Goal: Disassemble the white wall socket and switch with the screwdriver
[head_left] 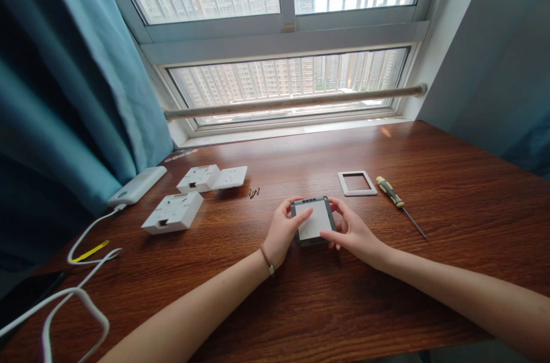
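Observation:
Both hands hold a square grey switch module with a white face (315, 220) just above the wooden table (387, 283). My left hand (283, 231) grips its left edge, thumb lying on the white face. My right hand (352, 231) grips its right edge with curled fingers. A white square frame (357, 183) lies flat just beyond the right hand. A yellow-and-black screwdriver (397, 198) lies to the right of the frame, tip pointing toward me.
A few small screws (253, 192) lie left of centre. Two white back boxes (173, 212) (198, 178) and a white socket plate (231, 177) sit at left. A white power bank (137, 185) with white cables (77, 294) is at the far left by a teal curtain (64, 94).

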A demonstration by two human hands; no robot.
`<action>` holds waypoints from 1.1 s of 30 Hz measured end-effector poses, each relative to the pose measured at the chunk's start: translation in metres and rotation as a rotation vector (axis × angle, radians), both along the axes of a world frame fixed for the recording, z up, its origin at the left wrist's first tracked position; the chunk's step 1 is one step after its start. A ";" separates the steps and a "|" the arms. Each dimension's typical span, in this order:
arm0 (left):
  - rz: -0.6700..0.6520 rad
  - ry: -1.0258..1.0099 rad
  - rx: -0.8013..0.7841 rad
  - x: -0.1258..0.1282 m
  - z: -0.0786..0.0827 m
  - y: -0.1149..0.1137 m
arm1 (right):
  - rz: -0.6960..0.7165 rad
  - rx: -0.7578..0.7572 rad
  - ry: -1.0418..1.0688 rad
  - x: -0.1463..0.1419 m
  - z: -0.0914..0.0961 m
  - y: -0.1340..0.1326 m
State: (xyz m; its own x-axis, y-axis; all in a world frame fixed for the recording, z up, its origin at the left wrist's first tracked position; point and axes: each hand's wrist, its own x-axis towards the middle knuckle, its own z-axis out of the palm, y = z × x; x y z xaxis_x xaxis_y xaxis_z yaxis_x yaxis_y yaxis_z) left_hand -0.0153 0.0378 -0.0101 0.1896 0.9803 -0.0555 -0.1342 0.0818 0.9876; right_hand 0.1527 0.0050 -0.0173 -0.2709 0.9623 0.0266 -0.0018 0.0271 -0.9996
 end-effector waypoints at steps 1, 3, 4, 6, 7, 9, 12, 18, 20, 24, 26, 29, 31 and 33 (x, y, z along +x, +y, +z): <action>0.005 -0.021 0.012 0.000 -0.002 0.001 | -0.012 0.003 0.000 0.001 -0.001 0.002; 0.009 -0.064 0.025 -0.001 -0.006 0.005 | -0.027 0.014 -0.011 0.004 -0.003 0.006; 0.009 -0.082 0.024 -0.001 -0.008 0.006 | -0.030 0.018 -0.019 0.006 -0.003 0.008; 0.001 -0.105 0.013 -0.001 -0.009 0.008 | -0.033 0.012 -0.032 0.011 -0.003 0.012; -0.011 -0.108 0.011 -0.001 -0.008 0.009 | -0.032 0.002 -0.036 0.013 -0.003 0.014; -0.045 -0.099 0.022 -0.001 -0.007 0.009 | -0.033 -0.021 -0.036 0.016 -0.002 0.017; -0.075 -0.056 0.044 -0.001 -0.007 0.008 | -0.021 -0.050 -0.038 0.020 -0.002 0.021; -0.122 0.050 0.116 -0.002 -0.015 0.008 | -0.027 -0.077 -0.097 0.023 -0.004 0.025; -0.123 0.102 0.149 -0.002 -0.017 0.007 | -0.035 -0.086 -0.117 0.024 -0.004 0.026; -0.096 0.211 0.181 -0.002 -0.014 0.005 | -0.041 -0.092 -0.130 0.026 -0.005 0.028; -0.091 0.231 0.171 -0.002 -0.012 0.005 | -0.036 -0.090 -0.132 0.027 -0.006 0.029; -0.092 0.224 0.136 -0.002 -0.010 0.006 | -0.029 -0.093 -0.137 0.029 -0.007 0.032; -0.089 0.215 0.115 -0.002 -0.011 0.007 | -0.028 -0.108 -0.145 0.030 -0.005 0.032; -0.082 0.213 0.104 -0.002 -0.011 0.008 | -0.040 -0.126 -0.157 0.032 -0.003 0.034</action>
